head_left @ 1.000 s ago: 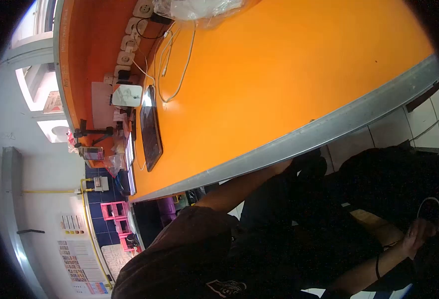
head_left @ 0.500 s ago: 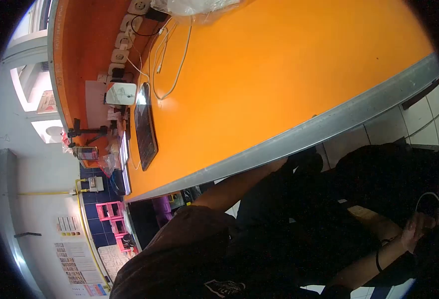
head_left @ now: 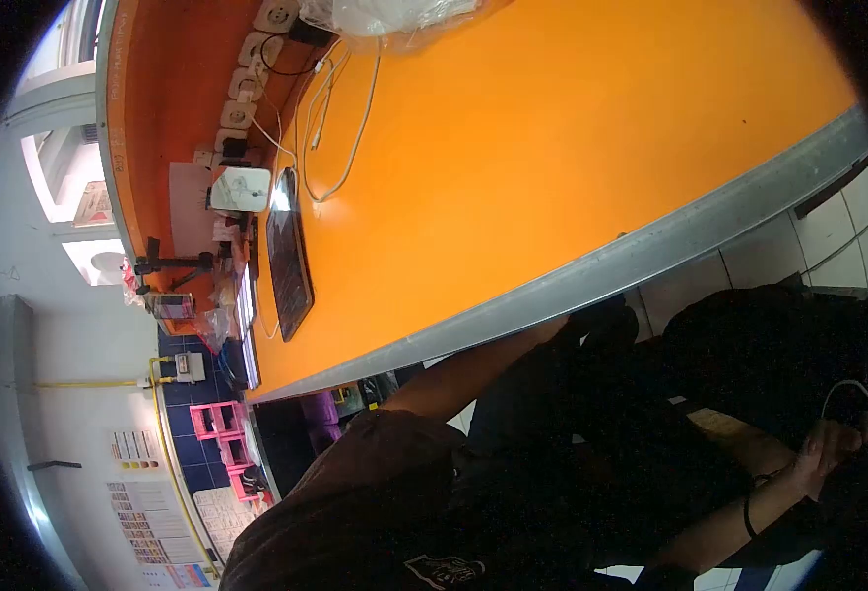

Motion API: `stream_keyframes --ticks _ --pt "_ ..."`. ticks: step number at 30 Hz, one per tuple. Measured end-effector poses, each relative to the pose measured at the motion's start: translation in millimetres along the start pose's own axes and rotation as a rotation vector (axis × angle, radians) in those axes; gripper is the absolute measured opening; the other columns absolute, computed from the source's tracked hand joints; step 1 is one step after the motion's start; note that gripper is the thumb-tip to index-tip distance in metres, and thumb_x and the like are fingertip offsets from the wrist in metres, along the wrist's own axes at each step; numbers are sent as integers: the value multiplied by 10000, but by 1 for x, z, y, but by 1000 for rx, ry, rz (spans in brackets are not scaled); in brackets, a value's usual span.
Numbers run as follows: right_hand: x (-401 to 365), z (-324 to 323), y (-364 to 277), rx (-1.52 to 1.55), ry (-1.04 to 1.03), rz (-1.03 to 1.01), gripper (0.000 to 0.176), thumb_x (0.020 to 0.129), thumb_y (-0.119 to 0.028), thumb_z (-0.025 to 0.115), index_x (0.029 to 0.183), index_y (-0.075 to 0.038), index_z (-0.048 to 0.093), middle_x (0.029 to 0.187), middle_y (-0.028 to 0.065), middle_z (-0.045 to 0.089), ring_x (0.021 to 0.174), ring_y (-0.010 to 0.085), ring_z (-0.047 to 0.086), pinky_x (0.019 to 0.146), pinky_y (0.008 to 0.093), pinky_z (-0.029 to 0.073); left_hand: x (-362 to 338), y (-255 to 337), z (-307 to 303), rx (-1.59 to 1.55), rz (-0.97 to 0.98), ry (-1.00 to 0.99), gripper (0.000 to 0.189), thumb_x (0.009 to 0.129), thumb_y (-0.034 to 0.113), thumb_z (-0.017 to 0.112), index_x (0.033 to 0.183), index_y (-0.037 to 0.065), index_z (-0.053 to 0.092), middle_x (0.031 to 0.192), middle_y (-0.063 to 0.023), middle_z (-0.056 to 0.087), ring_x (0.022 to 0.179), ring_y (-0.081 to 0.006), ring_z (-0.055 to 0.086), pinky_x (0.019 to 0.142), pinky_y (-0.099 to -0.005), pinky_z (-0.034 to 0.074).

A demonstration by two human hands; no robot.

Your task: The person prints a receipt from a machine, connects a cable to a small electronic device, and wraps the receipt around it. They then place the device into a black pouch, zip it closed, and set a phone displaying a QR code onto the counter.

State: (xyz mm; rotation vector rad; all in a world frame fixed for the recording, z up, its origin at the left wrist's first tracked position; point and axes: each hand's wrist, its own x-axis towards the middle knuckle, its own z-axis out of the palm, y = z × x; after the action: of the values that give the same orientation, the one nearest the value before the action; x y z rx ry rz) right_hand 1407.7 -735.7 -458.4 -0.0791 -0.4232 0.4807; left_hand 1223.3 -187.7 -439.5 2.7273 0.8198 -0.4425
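Clear plastic bag (head_left: 399,15), whitish inside, sits on the orange table (head_left: 552,148); bare hand (head_left: 822,453) curls by a thin white loop (head_left: 852,383), grip unclear; shadow hides the other hand.

I wear a dark, brownish-black shirt (head_left: 345,517) with a short, loose sleeve (head_left: 399,448) and a white outlined logo (head_left: 444,569) on the chest. A thin black band (head_left: 748,517) circles my forearm above my left hand (head_left: 824,453).

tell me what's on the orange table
On the orange table: a dark flat slab, a white cable and a plastic bag, among others; anything beneath slab or bag is hidden.
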Motion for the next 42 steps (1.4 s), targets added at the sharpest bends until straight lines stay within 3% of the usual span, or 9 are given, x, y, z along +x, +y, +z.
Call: stream_keyframes --ticks 6,13,15,22,24,27,31,37,42 --pt "-8 -8 1 23 29 -44 851 856 -242 749 1499 -70 219 1424 177 460 1024 285 584 1000 502 424 4 -18 19 -9 178 212 455 954 409 559 1230 51 612 1151 -256 618 1124 -405 594 938 -524 484" --pt "-19 -19 0 61 50 -79 835 884 -298 728 1520 -129 215 1460 155 421 1041 276 574 935 470 457 2 -6 3 -12 61 13 419 937 372 595 1195 44 636 1060 -245 651 1035 -404 640 900 -498 518" --pt "-22 -24 -1 74 56 -100 830 892 -315 723 1526 -146 214 1470 149 410 1046 274 571 917 461 466 -4 -5 9 35 345 374 400 933 355 603 1174 39 646 1021 -239 662 986 -409 655 867 -491 534" --pt "-44 -50 -17 212 61 -146 814 921 -371 702 1548 -204 210 1506 126 371 1064 265 561 853 429 499 -1 -4 1 107 216 168 426 936 378 580 1194 43 636 1051 -241 655 1016 -413 644 895 -508 522" --pt "-64 -61 -13 615 -35 -214 810 929 -387 696 1554 -221 209 1517 120 360 1068 263 559 834 419 508 -5 -2 4 9 164 130 442 934 394 572 1206 51 633 1082 -239 651 1040 -413 638 914 -511 514" --pt "-39 -44 -11 145 75 -167 813 917 -370 706 1543 -200 217 1498 122 381 1037 256 556 835 417 506 -5 5 -2 73 87 68 441 930 394 574 1217 65 630 1120 -233 649 1063 -418 628 922 -510 511" --pt "-30 -34 -3 56 91 -176 817 901 -347 719 1530 -171 228 1472 124 408 995 247 553 836 413 502 -4 -12 12 49 187 113 445 930 399 572 1226 72 627 1143 -228 648 1081 -418 621 933 -506 507" --pt "-25 -27 0 -25 108 -186 824 877 -312 738 1509 -128 244 1434 128 450 931 233 549 838 408 498 -7 4 -1 15 62 66 454 929 405 567 1227 67 624 1144 -225 647 1082 -415 620 944 -503 501" --pt "-22 -27 -3 -70 126 -199 829 857 -283 754 1492 -92 258 1403 131 484 878 222 546 839 403 494 -2 -23 23 67 262 136 415 932 369 581 1209 64 631 1126 -219 645 1075 -410 621 936 -513 501"
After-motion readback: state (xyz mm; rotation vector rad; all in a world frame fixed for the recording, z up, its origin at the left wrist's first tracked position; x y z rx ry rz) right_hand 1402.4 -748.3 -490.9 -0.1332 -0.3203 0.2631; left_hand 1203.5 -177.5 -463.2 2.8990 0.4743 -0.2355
